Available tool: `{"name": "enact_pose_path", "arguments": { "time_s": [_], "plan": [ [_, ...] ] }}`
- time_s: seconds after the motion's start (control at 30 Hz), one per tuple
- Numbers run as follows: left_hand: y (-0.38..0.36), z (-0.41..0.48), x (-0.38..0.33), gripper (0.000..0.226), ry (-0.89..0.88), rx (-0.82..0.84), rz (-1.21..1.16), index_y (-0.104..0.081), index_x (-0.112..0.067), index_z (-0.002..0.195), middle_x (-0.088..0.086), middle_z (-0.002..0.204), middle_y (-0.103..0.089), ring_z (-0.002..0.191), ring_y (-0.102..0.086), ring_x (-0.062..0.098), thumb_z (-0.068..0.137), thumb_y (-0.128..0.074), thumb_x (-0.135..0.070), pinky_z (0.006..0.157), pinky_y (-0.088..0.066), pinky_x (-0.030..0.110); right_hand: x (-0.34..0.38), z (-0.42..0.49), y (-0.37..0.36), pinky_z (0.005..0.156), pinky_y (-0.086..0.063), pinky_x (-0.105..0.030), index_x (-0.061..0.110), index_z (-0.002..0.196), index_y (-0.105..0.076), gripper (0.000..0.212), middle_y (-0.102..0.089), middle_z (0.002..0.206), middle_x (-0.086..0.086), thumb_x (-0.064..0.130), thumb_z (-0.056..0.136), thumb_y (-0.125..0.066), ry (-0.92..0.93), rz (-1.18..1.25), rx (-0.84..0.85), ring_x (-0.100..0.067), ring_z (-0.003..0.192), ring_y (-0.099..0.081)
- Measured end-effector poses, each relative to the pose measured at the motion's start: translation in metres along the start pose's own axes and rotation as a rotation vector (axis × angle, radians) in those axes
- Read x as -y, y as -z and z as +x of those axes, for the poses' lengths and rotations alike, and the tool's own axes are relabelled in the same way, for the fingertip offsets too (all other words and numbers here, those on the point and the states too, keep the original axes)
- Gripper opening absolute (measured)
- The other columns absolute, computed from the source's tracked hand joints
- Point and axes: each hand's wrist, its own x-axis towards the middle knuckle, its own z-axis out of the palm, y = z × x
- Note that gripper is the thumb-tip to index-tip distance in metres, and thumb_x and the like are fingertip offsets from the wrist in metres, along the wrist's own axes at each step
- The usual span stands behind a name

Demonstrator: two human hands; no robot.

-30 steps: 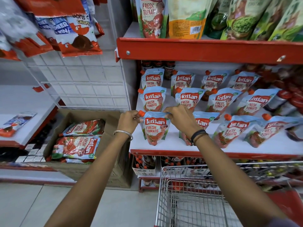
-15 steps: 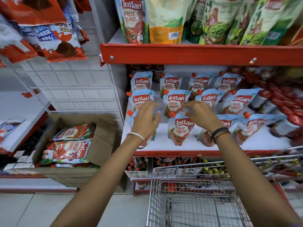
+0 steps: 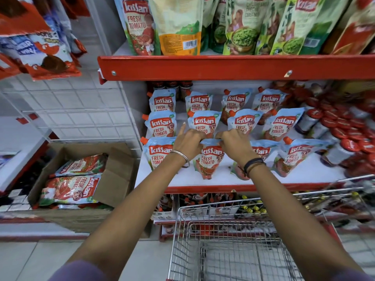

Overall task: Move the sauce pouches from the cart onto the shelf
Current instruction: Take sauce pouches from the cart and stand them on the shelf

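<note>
Blue tomato sauce pouches stand in three rows on the white shelf (image 3: 203,181) with its red front lip. My left hand (image 3: 187,141) and my right hand (image 3: 233,141) both pinch the top edge of the second pouch (image 3: 209,161) in the front row, which stands upright on the shelf. The left index finger points up. Left of it stands the front-left pouch (image 3: 157,154); to the right, a third front pouch (image 3: 261,152) is partly hidden by my right wrist. The wire cart (image 3: 229,240) is below, with no pouches visible in the part I see.
A cardboard box (image 3: 119,179) with larger red tomato pouches sits on the floor at left. Red-capped bottles (image 3: 349,126) crowd the shelf's right end. An upper shelf (image 3: 223,66) holds tall pouches. Snack packs (image 3: 40,47) hang on a wire grid at left.
Both hands left the front-left pouch, which now stands on its own, and shifted right to grip the top of the second front-row pouch. The view moved closer to the shelf.
</note>
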Motion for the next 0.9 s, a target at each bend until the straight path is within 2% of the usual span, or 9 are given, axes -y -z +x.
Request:
{"name": "enact_pose_path", "arguments": {
  "time_s": [0.17,0.3,0.47,0.57,0.63,0.73,0.9],
  "plan": [
    [0.000,0.000,-0.003,0.021,-0.008,-0.013,0.034,-0.065,-0.013,0.104,0.011,0.108,-0.071,0.111,-0.059,0.028,0.085,-0.059,-0.013,0.119,-0.005,0.049,-0.004,0.001,-0.004,0.087,-0.050,-0.045,0.010,0.113,-0.061,0.028,-0.069,0.102,-0.025,0.003,0.089,-0.048,0.021,0.032,-0.015,-0.042,0.099,-0.060],
    [-0.003,0.000,-0.003,0.019,0.024,0.009,0.060,-0.064,-0.012,0.100,0.011,0.104,-0.071,0.107,-0.060,0.031,0.081,-0.059,-0.011,0.118,-0.011,0.052,-0.009,-0.006,0.003,0.084,-0.051,-0.042,0.008,0.111,-0.063,0.025,-0.070,0.106,-0.023,0.006,0.088,-0.052,0.047,0.142,-0.031,-0.039,0.099,-0.062],
    [-0.004,-0.001,-0.021,0.033,0.030,-0.033,-0.053,-0.056,-0.012,0.113,0.010,0.119,-0.064,0.118,-0.053,0.028,0.081,-0.059,-0.020,0.116,-0.015,0.051,-0.056,-0.018,0.024,0.086,-0.055,-0.042,0.010,0.110,-0.063,0.023,-0.069,0.115,-0.015,0.020,0.090,-0.059,0.087,0.278,-0.178,-0.032,0.099,-0.065],
    [-0.006,0.004,-0.052,0.033,-0.049,-0.047,-0.139,-0.054,-0.012,0.117,0.009,0.123,-0.061,0.121,-0.051,0.027,0.085,-0.056,-0.020,0.115,-0.017,0.045,-0.099,-0.024,0.028,0.091,-0.054,-0.046,0.010,0.112,-0.061,0.023,-0.066,0.119,-0.018,0.014,0.090,-0.056,0.037,0.212,-0.173,-0.035,0.104,-0.062],
    [-0.012,0.013,-0.075,0.034,-0.085,-0.014,-0.143,-0.054,-0.011,0.119,0.010,0.124,-0.061,0.121,-0.050,0.028,0.086,-0.056,-0.019,0.115,-0.018,0.046,-0.121,-0.026,0.029,0.088,-0.052,-0.046,0.011,0.112,-0.060,0.025,-0.066,0.116,-0.020,0.009,0.087,-0.058,0.009,0.141,-0.101,-0.038,0.102,-0.062],
    [-0.025,0.029,-0.098,0.035,-0.086,0.044,-0.043,-0.056,-0.013,0.119,0.011,0.124,-0.062,0.122,-0.049,0.029,0.086,-0.057,-0.023,0.114,-0.018,0.047,-0.134,-0.028,0.028,0.090,-0.052,-0.048,0.013,0.111,-0.062,0.030,-0.068,0.114,-0.020,0.007,0.081,-0.062,0.015,0.053,-0.014,-0.040,0.102,-0.061],
    [-0.038,0.043,-0.111,0.038,-0.023,0.060,0.071,-0.056,-0.022,0.122,0.012,0.120,-0.065,0.121,-0.051,0.030,0.085,-0.062,-0.024,0.115,-0.014,0.052,-0.143,-0.024,0.017,0.093,-0.043,-0.045,0.010,0.108,-0.063,0.030,-0.071,0.101,-0.023,0.001,0.082,-0.053,0.054,-0.086,-0.024,-0.041,0.096,-0.061]
  ]
}}
